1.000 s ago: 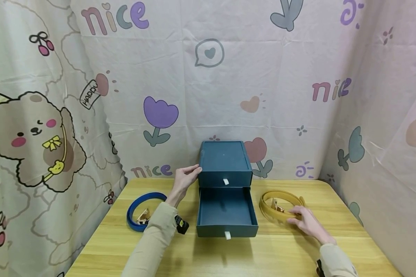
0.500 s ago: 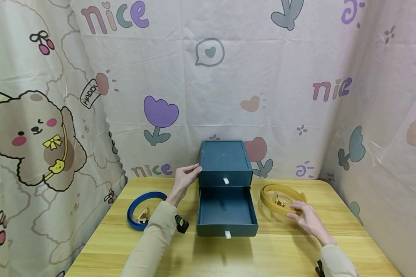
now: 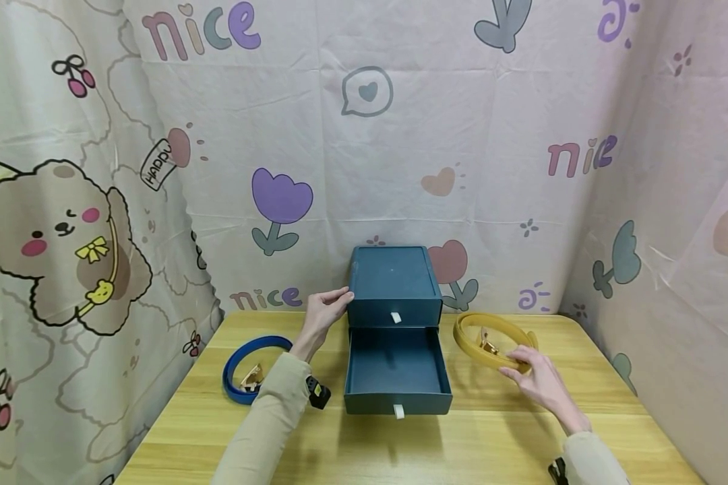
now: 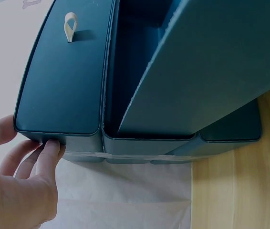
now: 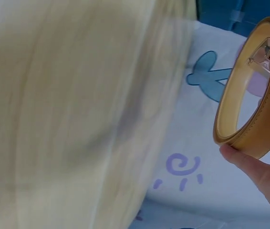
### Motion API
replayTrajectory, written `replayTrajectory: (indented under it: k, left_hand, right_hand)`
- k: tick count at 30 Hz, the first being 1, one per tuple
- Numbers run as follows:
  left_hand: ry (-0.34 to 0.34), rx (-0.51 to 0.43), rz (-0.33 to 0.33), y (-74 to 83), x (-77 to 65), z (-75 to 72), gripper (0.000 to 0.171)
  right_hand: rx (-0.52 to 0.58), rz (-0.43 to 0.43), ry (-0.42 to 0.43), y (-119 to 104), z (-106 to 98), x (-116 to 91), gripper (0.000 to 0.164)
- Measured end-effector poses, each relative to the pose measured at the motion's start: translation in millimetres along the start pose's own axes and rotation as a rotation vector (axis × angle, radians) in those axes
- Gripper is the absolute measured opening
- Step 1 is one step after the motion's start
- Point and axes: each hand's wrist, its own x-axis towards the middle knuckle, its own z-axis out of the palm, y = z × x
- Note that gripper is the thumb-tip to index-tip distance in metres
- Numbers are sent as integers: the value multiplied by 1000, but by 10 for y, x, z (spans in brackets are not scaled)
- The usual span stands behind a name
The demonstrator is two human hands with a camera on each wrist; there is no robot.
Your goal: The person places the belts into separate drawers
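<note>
My right hand [image 3: 541, 380] pinches the near right edge of a coiled yellow belt [image 3: 470, 345], with its gold buckle [image 3: 489, 345] inside the loop. In the right wrist view, the thumb lies under the belt [image 5: 249, 143] and a finger is at its other edge; the coil is tilted and lifted above the table. My left hand [image 3: 324, 315] rests its fingertips at the upper left front corner of a dark teal two-drawer box [image 3: 394, 273]. The left wrist view shows fingers [image 4: 49, 155] against its side. The lower drawer [image 3: 394, 370] is pulled out with nothing in it.
A coiled blue belt [image 3: 233, 364] with a gold buckle lies on the wooden table [image 3: 491, 451] left of the box, partly behind my left sleeve [image 3: 267, 417]. The upper drawer [image 3: 370, 314] is closed. A printed curtain [image 3: 376, 155] hangs behind the table and along both sides.
The yellow belt has risen off the table and moved slightly away from me, in my right hand. My left hand, the box and the blue belt stay where they were.
</note>
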Motion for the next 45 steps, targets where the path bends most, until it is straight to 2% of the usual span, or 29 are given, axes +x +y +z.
replayTrajectory:
  k: [8,17,24,45]
  left_hand:
    - [1,4,3,12,-9,3,36]
    - [-6,1,2,0,-3,-3,36]
    - [-9,0,-2,7,-12,-1,36]
    - [0,-14,-4,6,-9,4,36]
  right_hand:
    - [-18,5,23,-115,-79,42,24]
    - [18,35,62,-282,-206,87,24]
    - [66,-9,102,-364,-324,79,26]
    - [137,-86,30,-708,-505,45,31]
